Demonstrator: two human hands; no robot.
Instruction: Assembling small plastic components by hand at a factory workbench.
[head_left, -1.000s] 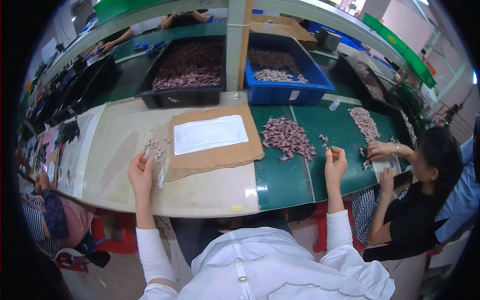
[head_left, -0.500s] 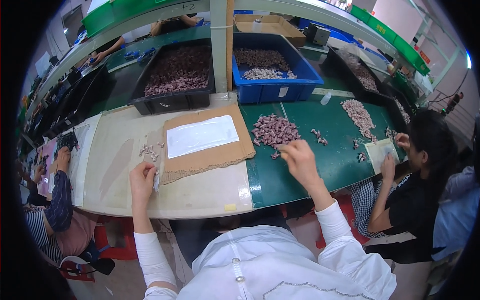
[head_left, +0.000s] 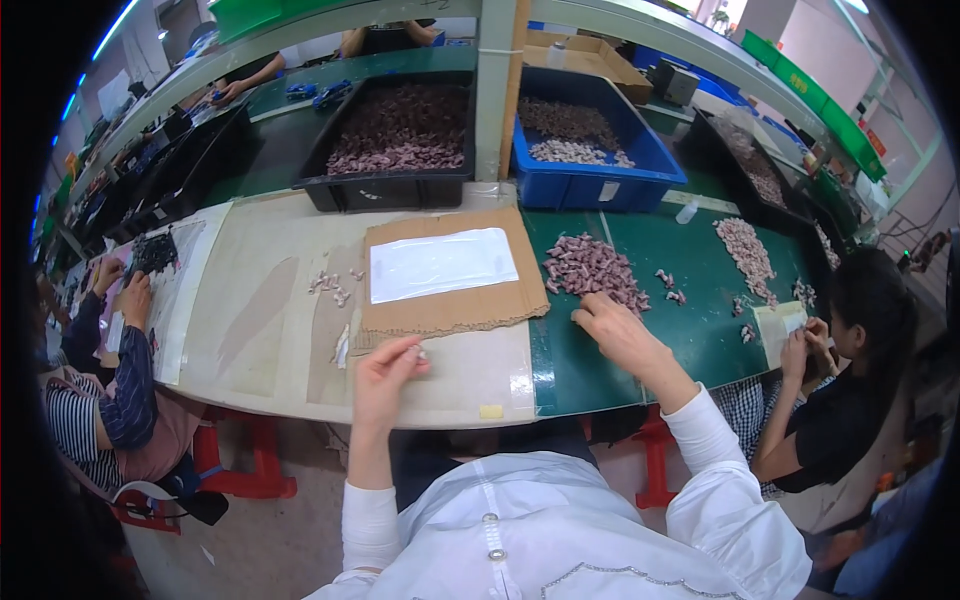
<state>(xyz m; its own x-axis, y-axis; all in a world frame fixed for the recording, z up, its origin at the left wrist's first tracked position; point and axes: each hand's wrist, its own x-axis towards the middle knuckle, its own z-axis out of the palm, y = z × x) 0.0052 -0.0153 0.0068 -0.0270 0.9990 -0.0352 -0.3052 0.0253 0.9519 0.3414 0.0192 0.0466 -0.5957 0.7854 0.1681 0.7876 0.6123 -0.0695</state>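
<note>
My left hand (head_left: 385, 372) hovers over the near edge of the table and pinches a small pale part (head_left: 418, 351) between its fingertips. My right hand (head_left: 612, 325) rests on the green mat (head_left: 690, 340), fingers curled at the near edge of a pile of small pinkish parts (head_left: 590, 268). Between my hands lies a brown cardboard sheet (head_left: 450, 305) with a white sheet (head_left: 442, 264) on top. A few loose parts (head_left: 332, 285) sit left of the cardboard.
A black bin (head_left: 395, 140) and a blue bin (head_left: 585, 145) of parts stand at the back. Another pile of parts (head_left: 748, 250) lies at the right, near a seated person (head_left: 850, 400). A second person (head_left: 110, 380) works at the left.
My right hand slid back from the pile toward me along the green mat. My left hand came in toward the table's near edge, fingers now pinched on a small part.
</note>
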